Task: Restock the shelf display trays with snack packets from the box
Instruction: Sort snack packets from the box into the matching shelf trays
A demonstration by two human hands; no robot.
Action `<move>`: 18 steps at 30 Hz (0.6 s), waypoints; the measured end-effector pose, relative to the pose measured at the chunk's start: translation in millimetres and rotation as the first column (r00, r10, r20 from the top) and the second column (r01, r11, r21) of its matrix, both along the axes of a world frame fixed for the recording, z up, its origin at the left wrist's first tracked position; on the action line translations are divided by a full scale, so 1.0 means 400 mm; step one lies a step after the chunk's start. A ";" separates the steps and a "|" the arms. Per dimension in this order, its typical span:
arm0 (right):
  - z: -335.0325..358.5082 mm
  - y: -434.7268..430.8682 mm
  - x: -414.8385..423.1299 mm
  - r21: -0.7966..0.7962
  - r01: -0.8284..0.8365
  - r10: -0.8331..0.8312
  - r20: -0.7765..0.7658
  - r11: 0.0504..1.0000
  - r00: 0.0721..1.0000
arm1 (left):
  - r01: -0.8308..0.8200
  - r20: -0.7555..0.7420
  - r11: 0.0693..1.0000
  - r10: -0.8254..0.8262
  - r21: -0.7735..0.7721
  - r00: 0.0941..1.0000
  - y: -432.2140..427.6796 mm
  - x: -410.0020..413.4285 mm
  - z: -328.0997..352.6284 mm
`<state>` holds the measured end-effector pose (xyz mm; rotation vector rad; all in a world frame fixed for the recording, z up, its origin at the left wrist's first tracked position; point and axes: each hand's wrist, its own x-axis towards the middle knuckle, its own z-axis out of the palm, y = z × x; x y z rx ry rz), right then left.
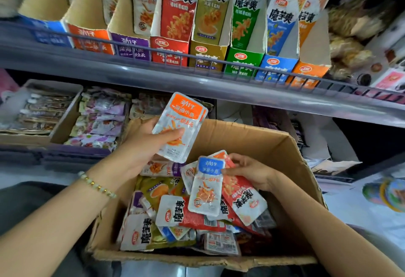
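A brown cardboard box (258,140) sits open below the shelves, filled with several mixed snack packets. My left hand (151,143) holds up a small stack of orange-topped packets (182,123) above the box's far left corner, thumb across the front. My right hand (247,171) pinches a blue-topped packet (208,186) together with a red packet (241,197) just over the pile. On the upper shelf stands a row of display trays: blue (50,33), orange (89,39), purple (131,46), red (168,53), yellow (208,57), green (243,61), blue (276,68) and orange (309,72).
A grey shelf rail (197,83) runs in front of the upper trays. On the lower shelf at left a cardboard tray (63,123) holds dark packets, beside loose purple packets (100,121). Bagged goods (350,35) lie at the upper right.
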<state>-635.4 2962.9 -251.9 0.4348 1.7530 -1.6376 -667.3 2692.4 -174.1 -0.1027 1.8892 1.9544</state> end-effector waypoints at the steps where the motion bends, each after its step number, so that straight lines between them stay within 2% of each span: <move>1: 0.020 -0.006 0.000 -0.028 -0.057 0.056 -0.036 0.998 0.998 | -0.011 -0.005 1.000 0.011 -0.001 1.000 -0.003 -0.002 0.000; 3: 0.056 -0.015 0.003 -0.099 -0.154 0.144 -0.100 0.983 0.985 | -0.024 -0.016 1.000 0.024 -0.010 1.000 -0.009 -0.005 0.001; 6: 0.108 -0.018 0.011 -0.163 -0.160 0.130 -0.179 0.973 0.975 | -0.035 -0.036 0.999 0.035 -0.018 0.999 -0.017 -0.009 -0.001; 8: 0.128 -0.010 0.015 -0.130 -0.111 0.084 -0.198 0.985 0.977 | -0.048 -0.044 0.999 0.048 -0.004 0.998 -0.017 -0.009 -0.002; 12: 0.121 0.010 0.026 0.045 -0.107 0.114 -0.206 0.993 0.972 | -0.055 -0.039 0.998 0.057 0.029 0.998 -0.009 -0.005 -0.008; 16: 0.125 0.015 0.022 0.027 -0.002 0.011 -0.333 1.000 0.943 | -0.040 -0.005 0.997 0.040 0.065 0.999 0.007 0.001 -0.016; 18: 0.139 0.023 0.018 -0.004 0.019 -0.019 -0.384 1.000 0.923 | -0.034 -0.019 0.999 0.034 0.019 0.999 0.013 0.003 -0.022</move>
